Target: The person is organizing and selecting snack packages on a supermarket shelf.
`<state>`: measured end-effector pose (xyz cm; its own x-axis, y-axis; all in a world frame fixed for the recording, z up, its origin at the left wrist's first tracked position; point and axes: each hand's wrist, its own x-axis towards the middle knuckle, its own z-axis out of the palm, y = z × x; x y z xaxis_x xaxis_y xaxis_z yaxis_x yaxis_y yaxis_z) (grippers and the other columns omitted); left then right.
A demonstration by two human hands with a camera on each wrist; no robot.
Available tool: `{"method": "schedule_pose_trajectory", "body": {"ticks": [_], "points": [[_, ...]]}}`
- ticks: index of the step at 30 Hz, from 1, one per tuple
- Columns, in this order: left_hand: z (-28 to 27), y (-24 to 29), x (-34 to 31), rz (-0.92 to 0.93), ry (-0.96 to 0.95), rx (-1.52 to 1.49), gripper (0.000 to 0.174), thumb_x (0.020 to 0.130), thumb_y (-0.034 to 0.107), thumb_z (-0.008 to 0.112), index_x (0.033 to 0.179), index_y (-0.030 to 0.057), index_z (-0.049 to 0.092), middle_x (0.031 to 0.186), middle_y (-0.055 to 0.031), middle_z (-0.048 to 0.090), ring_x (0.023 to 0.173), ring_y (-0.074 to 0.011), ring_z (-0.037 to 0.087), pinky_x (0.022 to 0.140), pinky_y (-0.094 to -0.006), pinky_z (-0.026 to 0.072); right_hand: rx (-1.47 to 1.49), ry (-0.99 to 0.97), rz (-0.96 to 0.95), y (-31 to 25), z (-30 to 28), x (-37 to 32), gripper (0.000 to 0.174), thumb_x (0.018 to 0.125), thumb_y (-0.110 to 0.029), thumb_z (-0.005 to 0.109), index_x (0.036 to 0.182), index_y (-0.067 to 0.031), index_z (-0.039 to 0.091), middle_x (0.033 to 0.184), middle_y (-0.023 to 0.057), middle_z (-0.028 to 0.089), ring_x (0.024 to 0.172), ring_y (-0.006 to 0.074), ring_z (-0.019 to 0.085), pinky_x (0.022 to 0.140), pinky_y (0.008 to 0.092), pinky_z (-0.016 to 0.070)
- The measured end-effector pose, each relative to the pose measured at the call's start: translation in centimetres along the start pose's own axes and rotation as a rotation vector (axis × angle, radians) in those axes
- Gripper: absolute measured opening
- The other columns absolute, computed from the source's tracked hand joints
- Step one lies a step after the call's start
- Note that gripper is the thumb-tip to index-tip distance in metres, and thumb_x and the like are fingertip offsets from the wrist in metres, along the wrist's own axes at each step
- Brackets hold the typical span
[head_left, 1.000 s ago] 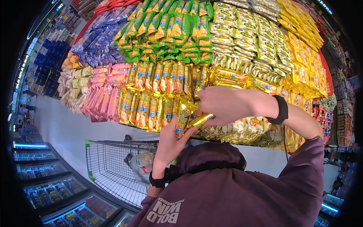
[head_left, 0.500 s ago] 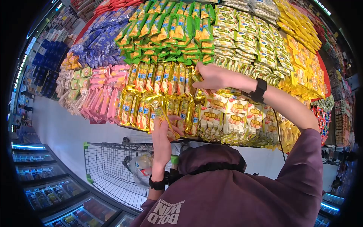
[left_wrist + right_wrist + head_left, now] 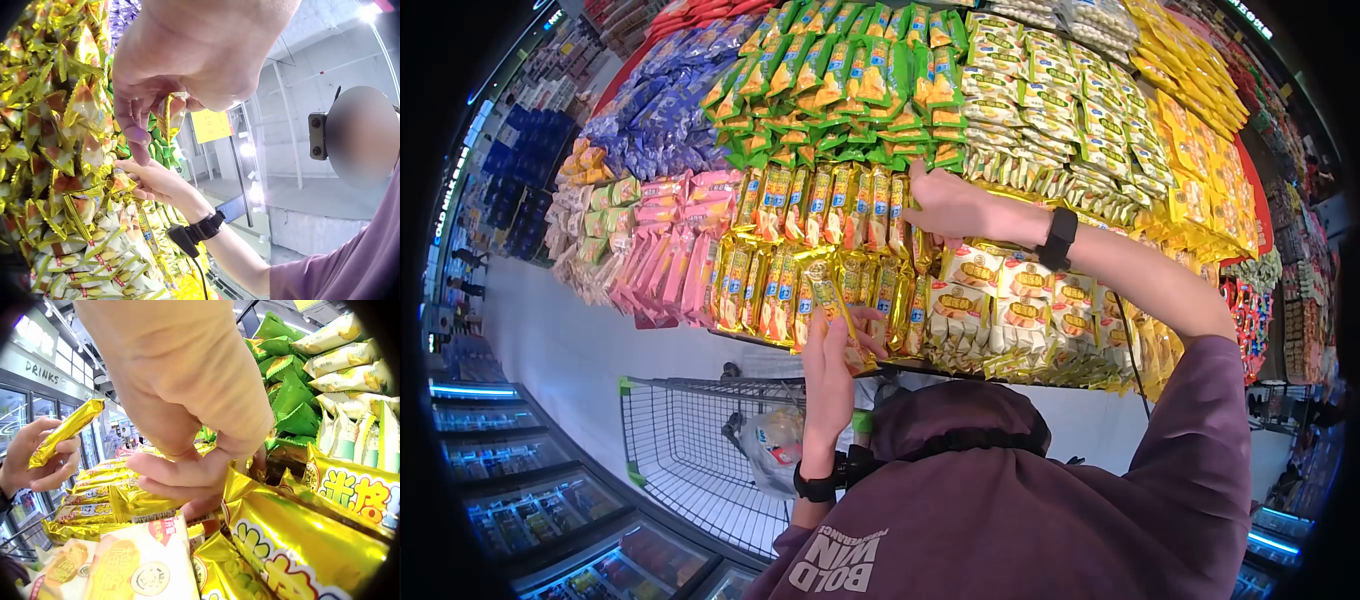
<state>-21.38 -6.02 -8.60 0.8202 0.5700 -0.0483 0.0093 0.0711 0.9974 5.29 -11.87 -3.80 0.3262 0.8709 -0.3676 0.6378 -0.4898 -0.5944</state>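
Note:
My left hand (image 3: 828, 375) holds a gold-foil snack packet (image 3: 828, 296) upright in front of the display; in the right wrist view this packet (image 3: 70, 430) slants between thumb and fingers. My right hand (image 3: 962, 206) reaches into the upper row of gold packets (image 3: 825, 205), at its right end. Seen from the right wrist, its fingers (image 3: 178, 470) bend down among gold packets, beside a white biscuit packet (image 3: 139, 565). The fingertips are partly hidden there, and I cannot tell whether they grip a packet. Another gold packet (image 3: 306, 534) lies close to the right hand.
Green packets (image 3: 840, 80) are stacked behind the gold rows, pink ones (image 3: 670, 255) at the left and white biscuit packets (image 3: 1025, 300) at the right. A wire shopping cart (image 3: 700, 450) with a bagged item (image 3: 778, 440) stands below the display's front edge. Fridges (image 3: 570, 530) line the left.
The hands have separated: the right went from beside the left hand up to the upper gold row, with a packet at first. The left moved slightly left, keeping its packet.

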Motion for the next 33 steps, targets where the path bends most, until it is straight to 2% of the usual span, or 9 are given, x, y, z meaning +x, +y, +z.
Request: {"method": "schedule_pose_trajectory", "body": {"ticks": [5, 8, 11, 12, 15, 18, 21, 27, 33], "points": [[0.6, 0.2, -0.1, -0.008, 0.035, 0.008, 0.041, 0.107, 0.031, 0.031, 0.109, -0.0025, 0.055, 0.106, -0.0164, 0.068, 0.072, -0.0175, 0.065, 0.075, -0.0306, 0.0485, 0.049, 0.046, -0.054, 0.1, 0.5, -0.2, 0.061, 0.102, -0.024, 0.056, 0.125, 0.0259, 0.029, 0.061, 0.0184, 0.06, 0.051, 0.0277, 0.063, 0.046, 0.0372, 0.0503], [0.5, 0.5, -0.2, -0.02, 0.055, 0.012, 0.043, 0.107, 0.033, 0.031, 0.107, -0.0019, 0.055, 0.105, -0.0169, 0.069, 0.072, -0.0178, 0.066, 0.075, -0.0302, 0.0477, -0.31, 0.252, -0.337, 2.0, 1.6, -0.3, 0.056, 0.098, -0.026, 0.064, 0.121, 0.0192, 0.039, 0.061, 0.0199, 0.059, 0.056, 0.0357, 0.063, 0.052, 0.0419, 0.0497], [0.1, 0.2, -0.4, -0.026, 0.048, -0.022, 0.038, 0.108, 0.029, 0.032, 0.111, -0.0023, 0.052, 0.106, -0.0163, 0.069, 0.072, -0.0169, 0.065, 0.074, -0.0305, 0.0491, -0.319, 0.096, -0.226, -1.4, -0.1, -3.6, 0.049, 0.093, -0.026, 0.07, 0.117, 0.0113, 0.049, 0.07, 0.024, 0.06, 0.067, 0.0411, 0.064, 0.062, 0.0459, 0.0502], [0.0, 0.0, -0.4, -0.025, 0.039, -0.036, 0.036, 0.108, 0.027, 0.032, 0.114, -0.0028, 0.051, 0.107, -0.016, 0.068, 0.072, -0.0164, 0.065, 0.074, -0.0308, 0.0498, -0.385, 0.093, -0.293, -0.9, 0.4, -3.3, 0.045, 0.09, -0.028, 0.073, 0.115, 0.0046, 0.055, 0.094, 0.0248, 0.063, 0.088, 0.0377, 0.066, 0.073, 0.0461, 0.0522], [0.2, 0.0, -0.3, -0.039, 0.038, -0.036, 0.036, 0.108, 0.027, 0.033, 0.113, -0.0028, 0.051, 0.106, -0.0156, 0.068, 0.072, -0.0163, 0.065, 0.074, -0.0308, 0.05, -0.545, 0.123, -0.469, -0.2, 1.5, -4.0, 0.048, 0.086, -0.033, 0.075, 0.112, 0.003, 0.058, 0.118, 0.0236, 0.058, 0.11, 0.0344, 0.061, 0.085, 0.0461, 0.0515], [0.4, 0.1, -0.1, -0.039, 0.01, -0.013, 0.035, 0.108, 0.027, 0.033, 0.113, -0.0026, 0.051, 0.106, -0.0157, 0.068, 0.072, -0.0164, 0.065, 0.074, -0.0305, 0.0501, -0.638, 0.231, -0.64, 1.4, 2.7, -3.3, 0.051, 0.084, -0.036, 0.075, 0.114, 0.0019, 0.058, 0.125, 0.0202, 0.054, 0.115, 0.0331, 0.057, 0.089, 0.0439, 0.0521], [0.7, 0.3, -0.1, -0.025, 0.011, -0.033, 0.034, 0.108, 0.026, 0.033, 0.112, -0.0025, 0.051, 0.106, -0.0157, 0.068, 0.072, -0.0163, 0.065, 0.073, -0.0304, 0.0496, -0.645, 0.25, -0.644, 1.7, 2.9, -2.7, 0.05, 0.084, -0.035, 0.074, 0.115, 0.0019, 0.058, 0.117, 0.0185, 0.055, 0.107, 0.0337, 0.06, 0.087, 0.0438, 0.0529], [0.4, 0.0, -0.1, -0.029, 0.005, -0.022, 0.033, 0.108, 0.025, 0.033, 0.11, -0.0023, 0.051, 0.107, -0.016, 0.068, 0.072, -0.016, 0.065, 0.074, -0.0308, 0.0486, -0.604, 0.111, -0.414, 2.2, 0.8, -1.5, 0.039, 0.087, -0.026, 0.073, 0.113, -0.0011, 0.061, 0.107, 0.0156, 0.059, 0.1, 0.0321, 0.063, 0.084, 0.0429, 0.0541], [0.6, -0.3, 0.0, -0.026, 0.034, 0.02, 0.041, 0.107, 0.034, 0.033, 0.105, -0.0008, 0.054, 0.106, -0.0176, 0.069, 0.071, -0.0165, 0.066, 0.066, -0.027, 0.048, -0.684, 0.217, -0.703, 2.5, 1.2, -1.5, 0.028, 0.085, -0.017, 0.071, 0.108, -0.0037, 0.063, 0.105, 0.011, 0.06, 0.103, 0.0279, 0.062, 0.083, 0.0386, 0.0541]]}}
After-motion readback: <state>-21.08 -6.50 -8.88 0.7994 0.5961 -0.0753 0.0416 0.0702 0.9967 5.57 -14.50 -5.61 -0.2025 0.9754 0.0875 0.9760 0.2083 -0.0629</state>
